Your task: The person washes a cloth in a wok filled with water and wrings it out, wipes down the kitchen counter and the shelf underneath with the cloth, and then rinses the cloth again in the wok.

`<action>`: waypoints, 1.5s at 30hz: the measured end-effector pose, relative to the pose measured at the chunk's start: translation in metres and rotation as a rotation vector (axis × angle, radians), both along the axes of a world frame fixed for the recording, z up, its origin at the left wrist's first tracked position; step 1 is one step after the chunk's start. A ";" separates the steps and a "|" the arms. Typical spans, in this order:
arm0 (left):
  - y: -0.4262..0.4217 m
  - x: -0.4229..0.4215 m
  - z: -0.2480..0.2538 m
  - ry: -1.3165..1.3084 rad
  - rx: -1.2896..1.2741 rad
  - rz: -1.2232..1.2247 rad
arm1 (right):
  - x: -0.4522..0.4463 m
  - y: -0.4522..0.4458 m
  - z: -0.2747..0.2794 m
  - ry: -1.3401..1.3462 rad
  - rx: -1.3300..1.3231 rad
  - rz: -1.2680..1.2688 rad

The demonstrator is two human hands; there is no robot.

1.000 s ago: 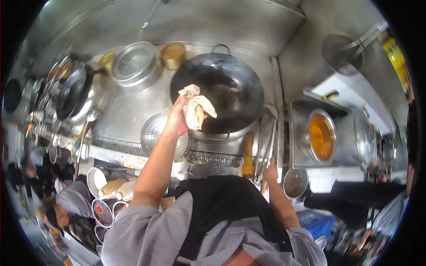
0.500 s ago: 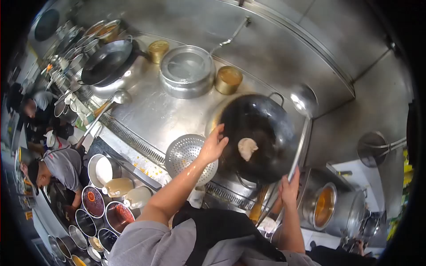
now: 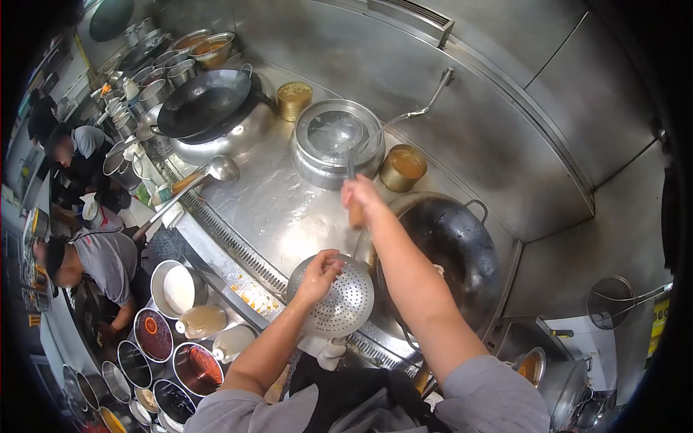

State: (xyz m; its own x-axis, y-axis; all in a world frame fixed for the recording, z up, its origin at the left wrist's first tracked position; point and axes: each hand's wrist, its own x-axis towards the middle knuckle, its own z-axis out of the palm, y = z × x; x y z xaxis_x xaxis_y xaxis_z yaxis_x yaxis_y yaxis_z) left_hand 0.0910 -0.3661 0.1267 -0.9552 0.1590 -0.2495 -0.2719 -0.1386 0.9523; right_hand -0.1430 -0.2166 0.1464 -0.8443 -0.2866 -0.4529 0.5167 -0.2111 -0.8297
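Observation:
My right hand (image 3: 362,198) is closed around the wooden-ended handle of a ladle (image 3: 351,162), whose bowl is in a metal pot of water (image 3: 310,162). My left hand (image 3: 320,279) hovers at the left part of a perforated strainer (image 3: 346,299), fingers loosely curled and apart, with nothing visible in them. My right forearm crosses over a large black wok (image 3: 465,249). A small piece of the pale cloth (image 3: 439,270) shows in the wok beside that forearm; the rest is hidden.
Gold tins (image 3: 294,101) flank the pot, below a wall tap (image 3: 433,94). Another wok (image 3: 206,105) and a second ladle (image 3: 222,169) are at left. Sauce containers (image 3: 153,334) and squeeze bottles (image 3: 201,322) stand lower left. A co-worker (image 3: 108,263) is farther left.
The view has swung right. My left hand let go of the cloth, which dropped into the wok, and moved back toward the strainer. My right hand carried the ladle across to the water pot.

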 end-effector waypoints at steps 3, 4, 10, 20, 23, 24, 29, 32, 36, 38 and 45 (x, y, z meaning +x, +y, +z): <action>0.000 -0.023 0.007 -0.049 0.053 -0.023 | 0.011 0.003 0.037 -0.415 -0.908 -0.027; 0.002 -0.031 0.005 -0.082 0.084 -0.046 | 0.028 0.002 0.054 -0.476 -1.000 -0.151; 0.064 -0.106 0.029 -0.101 0.227 -0.183 | 0.122 0.066 0.111 -0.228 -1.014 -0.170; 0.233 -0.196 -0.013 -0.278 0.070 -0.489 | 0.294 0.187 0.230 -0.053 -0.288 -0.157; 0.255 -0.196 -0.036 -0.223 -0.155 -0.670 | 0.336 0.219 0.235 -0.067 -0.190 -0.152; 0.258 -0.193 -0.038 -0.227 -0.159 -0.678 | 0.347 0.225 0.238 -0.069 -0.194 -0.160; 0.256 -0.173 -0.033 0.412 -0.908 -1.088 | 0.351 0.233 0.230 -0.021 0.341 -0.106; 0.246 -0.150 -0.035 0.122 -0.628 -0.877 | 0.312 0.222 0.200 0.074 0.408 -0.091; 0.223 -0.130 -0.035 -0.086 -0.258 -0.650 | 0.221 0.168 0.143 0.150 0.219 -0.186; 0.197 -0.119 -0.048 0.041 0.309 -0.564 | 0.168 0.139 0.122 0.184 0.266 -0.192; 0.181 -0.083 -0.052 0.175 0.115 -0.481 | -0.005 0.039 -0.075 0.776 0.861 -0.171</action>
State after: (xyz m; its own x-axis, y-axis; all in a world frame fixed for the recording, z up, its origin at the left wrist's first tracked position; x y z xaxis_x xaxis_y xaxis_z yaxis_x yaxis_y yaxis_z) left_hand 0.0083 -0.1854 0.0744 -0.7933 0.6070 -0.0477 -0.1688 -0.1439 0.9751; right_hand -0.1482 -0.1775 0.0711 -0.9774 0.0076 0.2111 -0.1712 0.5567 -0.8129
